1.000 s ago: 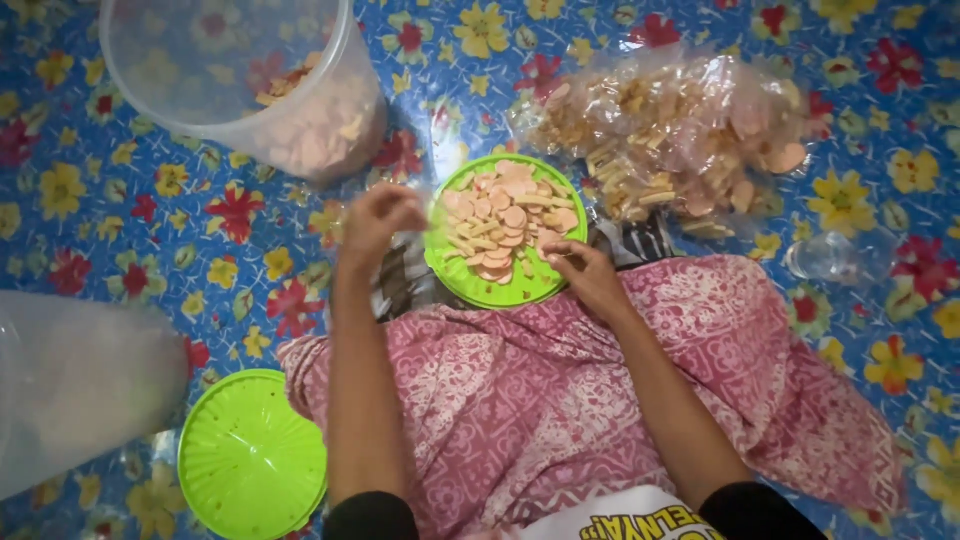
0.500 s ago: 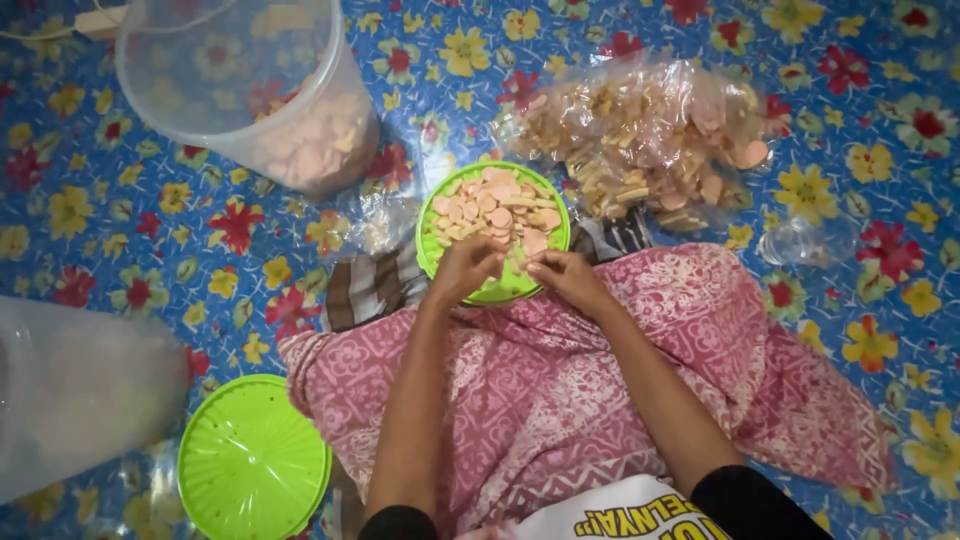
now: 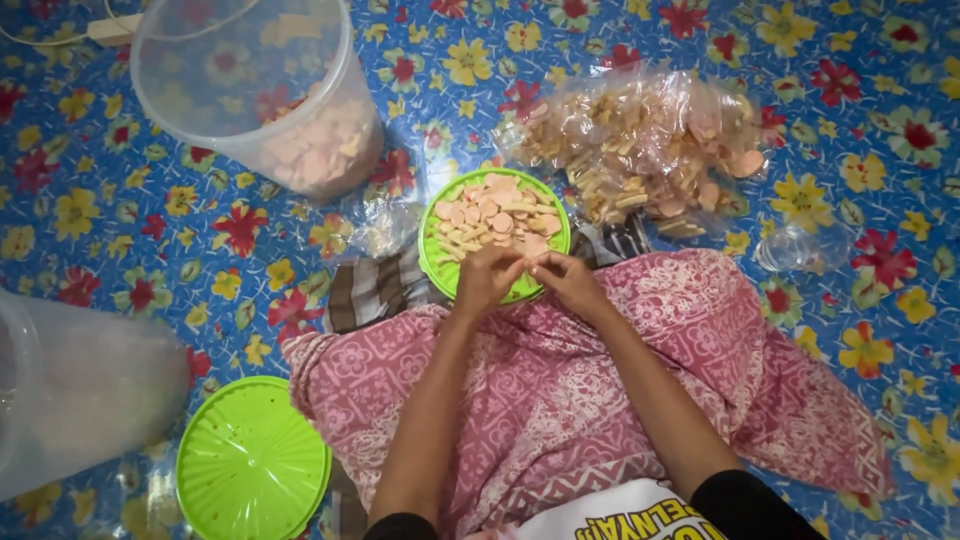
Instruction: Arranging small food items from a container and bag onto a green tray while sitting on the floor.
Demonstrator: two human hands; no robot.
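Note:
A round green lid (image 3: 444, 272) lies upturned in front of my lap, filled with several pink round crackers and pale stick crackers (image 3: 495, 215). My left hand (image 3: 487, 278) and my right hand (image 3: 567, 280) meet at the lid's near rim, fingertips touching and pinched over the crackers there. What the fingers pinch is too small to tell. My lap is covered by a pink patterned cloth (image 3: 560, 400).
A clear plastic bucket (image 3: 262, 95) with pink crackers stands at the far left. A clear bag of mixed crackers (image 3: 640, 150) lies beyond the lid. A second green lid (image 3: 252, 462) and another clear container (image 3: 70, 385) lie at my left. A flowered blue mat (image 3: 150, 250) covers the floor.
My left hand has come back from the bucket side to the lid's near rim. Both hands now meet there, fingertips together. My head view has shifted slightly.

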